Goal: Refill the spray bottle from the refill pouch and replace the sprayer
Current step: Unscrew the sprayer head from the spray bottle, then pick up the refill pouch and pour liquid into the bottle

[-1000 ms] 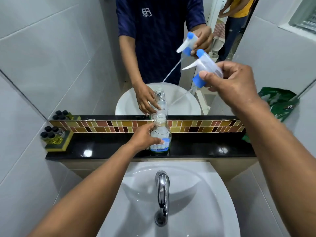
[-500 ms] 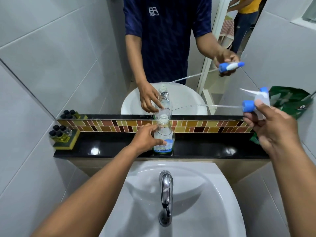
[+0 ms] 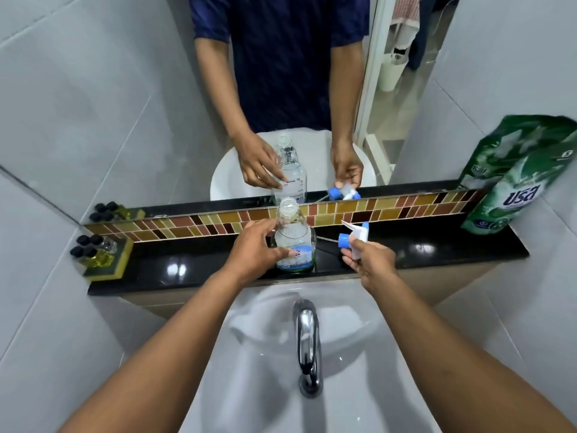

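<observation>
Clear plastic spray bottle (image 3: 293, 239) stands uncapped mid-ledge (image 3: 437, 254), left hand (image 3: 254, 251) fingers wrapped round it; right hand (image 3: 370, 260) fingers pinch the sprayer (image 3: 354, 237), whose trailing tube could knock the bottle over.

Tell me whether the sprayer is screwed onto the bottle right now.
No: the sprayer is off, held in the right hand beside the bottle, whose neck stands open while the left hand steadies it.

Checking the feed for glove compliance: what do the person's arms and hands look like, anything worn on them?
Both forearms are bare from the frame edge to the wrists. The left hand and right hand wear no gloves, and no rings, watch or bands show. The mirror shows dark navy short sleeves.
</observation>
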